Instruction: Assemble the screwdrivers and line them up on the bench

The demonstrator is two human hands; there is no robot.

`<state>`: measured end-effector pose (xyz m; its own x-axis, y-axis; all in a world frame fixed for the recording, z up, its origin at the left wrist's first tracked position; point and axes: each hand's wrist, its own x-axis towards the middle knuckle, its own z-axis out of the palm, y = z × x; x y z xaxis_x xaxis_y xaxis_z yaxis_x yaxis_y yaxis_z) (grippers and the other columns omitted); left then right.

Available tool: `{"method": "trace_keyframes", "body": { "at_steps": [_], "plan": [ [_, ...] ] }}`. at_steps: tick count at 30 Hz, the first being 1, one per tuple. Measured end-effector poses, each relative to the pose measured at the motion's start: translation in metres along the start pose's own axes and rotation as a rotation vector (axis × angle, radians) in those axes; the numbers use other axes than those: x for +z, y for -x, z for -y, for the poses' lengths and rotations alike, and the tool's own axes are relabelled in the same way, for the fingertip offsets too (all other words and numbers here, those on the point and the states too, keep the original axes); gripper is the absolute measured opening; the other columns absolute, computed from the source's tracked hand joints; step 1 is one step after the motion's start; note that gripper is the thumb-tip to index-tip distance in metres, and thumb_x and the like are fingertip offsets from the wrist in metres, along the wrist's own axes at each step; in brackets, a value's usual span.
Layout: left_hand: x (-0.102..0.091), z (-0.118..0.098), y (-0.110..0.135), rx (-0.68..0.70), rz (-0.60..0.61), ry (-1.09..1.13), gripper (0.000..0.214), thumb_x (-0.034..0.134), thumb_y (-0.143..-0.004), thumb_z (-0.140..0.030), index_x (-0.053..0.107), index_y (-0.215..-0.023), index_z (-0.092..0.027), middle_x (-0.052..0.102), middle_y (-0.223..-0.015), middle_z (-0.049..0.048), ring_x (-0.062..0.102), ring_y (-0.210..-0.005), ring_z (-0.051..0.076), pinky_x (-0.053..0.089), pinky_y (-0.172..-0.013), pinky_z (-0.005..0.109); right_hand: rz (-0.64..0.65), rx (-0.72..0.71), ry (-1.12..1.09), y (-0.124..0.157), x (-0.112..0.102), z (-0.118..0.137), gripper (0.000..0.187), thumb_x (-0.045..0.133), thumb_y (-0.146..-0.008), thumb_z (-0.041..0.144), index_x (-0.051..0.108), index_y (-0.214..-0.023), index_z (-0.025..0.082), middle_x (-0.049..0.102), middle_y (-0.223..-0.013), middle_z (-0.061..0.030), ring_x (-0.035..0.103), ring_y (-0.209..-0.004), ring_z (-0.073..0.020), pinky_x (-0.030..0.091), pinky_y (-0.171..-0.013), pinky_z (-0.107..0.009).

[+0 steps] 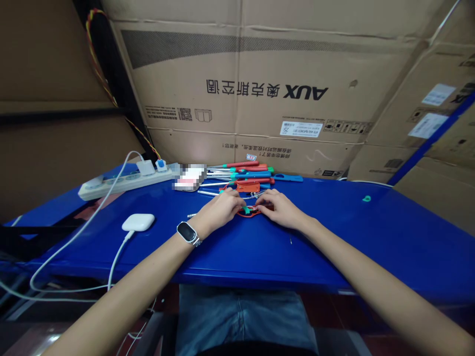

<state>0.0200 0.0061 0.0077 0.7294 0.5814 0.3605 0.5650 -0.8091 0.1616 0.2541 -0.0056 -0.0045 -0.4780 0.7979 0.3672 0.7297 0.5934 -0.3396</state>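
Note:
Both hands meet at an opened red-orange tool handle (254, 214) lying on the blue table, with a green part (246, 210) and small wires showing in it. My left hand (224, 207), with a watch at the wrist, pinches at the green part's end. At the other end, my right hand (279, 207) has its fingers closed on the handle; they hide much of it. Just beyond lies an orange shell piece (248, 188). Behind it are several screwdriver-like tools (256, 174) with red, blue and green handles and metal shafts.
A white power strip (122, 183) with plugs stands at the left. Nearer are a white earphone case (138, 222) and its cable (118, 254). A blurred-out flat device (190, 178) lies beside the tools. Cardboard (260, 64) backs the blue table (334, 232); a green ring (366, 199) lies right.

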Motion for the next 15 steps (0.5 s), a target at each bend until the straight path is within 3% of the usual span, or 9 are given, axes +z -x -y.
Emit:
{"method": "trace_keyframes", "body": {
  "at_steps": [15],
  "plan": [
    [0.013,0.003,-0.005,0.013,-0.064,0.099,0.022,0.049,-0.095,-0.013,0.070,-0.097,-0.017,0.066,-0.091,0.0070,0.058,-0.086,0.020,0.048,-0.082,0.033,0.033,-0.002,0.004,-0.001,0.000,0.001,0.009,0.057,-0.090,0.018,0.066,-0.091,0.020,0.065,-0.094,-0.0060,0.054,-0.086,-0.0192,0.041,-0.077,-0.034]
  ]
}}
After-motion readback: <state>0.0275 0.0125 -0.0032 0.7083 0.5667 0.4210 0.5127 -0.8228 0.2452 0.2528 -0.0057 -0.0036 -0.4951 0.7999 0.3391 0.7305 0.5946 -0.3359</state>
